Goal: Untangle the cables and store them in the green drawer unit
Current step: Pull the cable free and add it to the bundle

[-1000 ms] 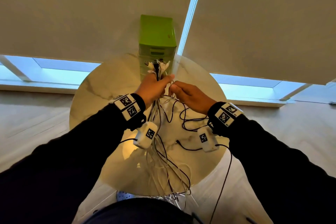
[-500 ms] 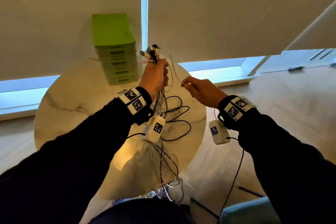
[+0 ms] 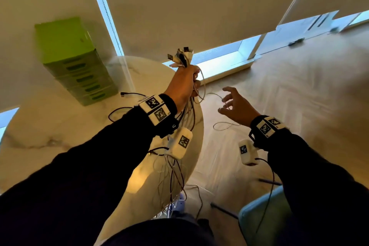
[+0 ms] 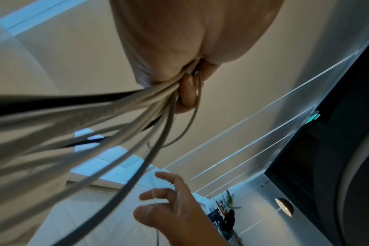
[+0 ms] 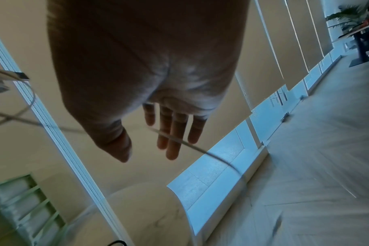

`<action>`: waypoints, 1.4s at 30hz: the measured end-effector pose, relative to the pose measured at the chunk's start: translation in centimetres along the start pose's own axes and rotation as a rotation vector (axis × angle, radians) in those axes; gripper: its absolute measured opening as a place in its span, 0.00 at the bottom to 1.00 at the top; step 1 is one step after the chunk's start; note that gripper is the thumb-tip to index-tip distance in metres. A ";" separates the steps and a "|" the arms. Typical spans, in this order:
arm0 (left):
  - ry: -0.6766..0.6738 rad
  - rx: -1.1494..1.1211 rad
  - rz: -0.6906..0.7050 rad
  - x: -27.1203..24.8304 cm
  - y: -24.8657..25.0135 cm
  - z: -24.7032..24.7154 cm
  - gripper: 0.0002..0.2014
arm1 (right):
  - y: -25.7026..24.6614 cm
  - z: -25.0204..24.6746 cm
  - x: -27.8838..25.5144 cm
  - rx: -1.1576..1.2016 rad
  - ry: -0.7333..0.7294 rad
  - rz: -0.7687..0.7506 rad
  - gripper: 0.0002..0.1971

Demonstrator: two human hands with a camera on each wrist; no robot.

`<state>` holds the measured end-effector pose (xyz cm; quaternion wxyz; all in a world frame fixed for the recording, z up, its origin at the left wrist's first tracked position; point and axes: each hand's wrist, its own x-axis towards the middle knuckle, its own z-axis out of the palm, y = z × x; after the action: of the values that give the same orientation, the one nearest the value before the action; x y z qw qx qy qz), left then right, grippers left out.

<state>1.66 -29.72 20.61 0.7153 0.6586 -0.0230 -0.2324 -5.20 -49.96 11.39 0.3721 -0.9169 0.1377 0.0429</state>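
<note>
Head view, left hand: the left hand point(image 3: 182, 84) is raised above the table's right edge, fist wrapped tight round a bunch of cables point(image 3: 187, 106), with the plugs point(image 3: 180, 57) sticking out the top.
Head view, cables: mostly white or grey with a couple of black ones; they hang from the fist past the wrist and down over the table edge toward the person's lap.
Head view, right hand: the right hand point(image 3: 236, 107) is off to the right over the floor, fingers spread and loosely bent, not gripping anything. A thin loose cable point(image 3: 214, 95) loops out from the bunch and runs by its fingertips.
Head view, drawers: the green drawers point(image 3: 77, 62) stand at the far left of the round table point(image 3: 50, 126), well apart from both hands, all shut as far as one can see. A black cable point(image 3: 119, 109) lies on the table near them.
Left wrist view: the cables point(image 4: 107, 116) fan out from under the closed palm point(image 4: 179, 41); the right hand point(image 4: 169, 208) shows below, open.
Right wrist view: the fingers point(image 5: 173, 129) are straight, the thumb apart, and the thin cable point(image 5: 192, 146) crosses just in front of them. Can't tell if it touches. The drawers point(image 5: 21, 208) are blurry at bottom left.
</note>
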 end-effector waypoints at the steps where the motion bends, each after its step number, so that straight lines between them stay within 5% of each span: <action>1: -0.020 0.025 -0.012 0.2 -0.2 0.8 0.06 | 0.0 -0.1 0.0 0.033 0.026 -0.025 0.38; 7: -0.080 0.080 -0.006 1.1 -0.5 3.8 0.07 | -2.6 0.1 -1.2 0.094 -0.110 -0.242 0.27; 11: -0.088 0.095 0.020 1.7 -0.9 4.4 0.08 | -4.0 0.0 -1.5 0.313 -0.206 -0.120 0.17; 17: -0.057 0.114 0.102 2.3 -1.1 3.9 0.12 | -5.2 -0.8 -2.1 0.641 -0.281 -0.029 0.19; 25: -0.002 0.067 0.120 2.0 -2.4 2.5 0.13 | -5.2 -0.2 -2.6 0.384 -0.154 -0.200 0.21; 32: 0.065 0.035 0.086 1.7 -2.5 1.8 0.13 | -2.9 -1.0 -1.4 -0.095 0.174 -0.418 0.13; 36: 0.064 -0.076 0.051 1.7 -2.4 0.8 0.20 | 2.5 -3.8 -0.4 -0.330 0.156 -0.262 0.12; 40: -0.015 -0.181 0.061 1.0 -1.7 -0.5 0.21 | 8.0 -4.6 -0.7 -0.631 -0.241 0.152 0.12; 42: -0.049 -0.209 0.052 0.5 -1.3 -0.7 0.21 | 7.9 -3.8 -1.3 -0.717 -0.344 0.277 0.22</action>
<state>1.96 -29.24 19.10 0.7852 0.5736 -0.0332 -0.2307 -8.76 -57.77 9.08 0.0379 -0.9406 0.1719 0.2902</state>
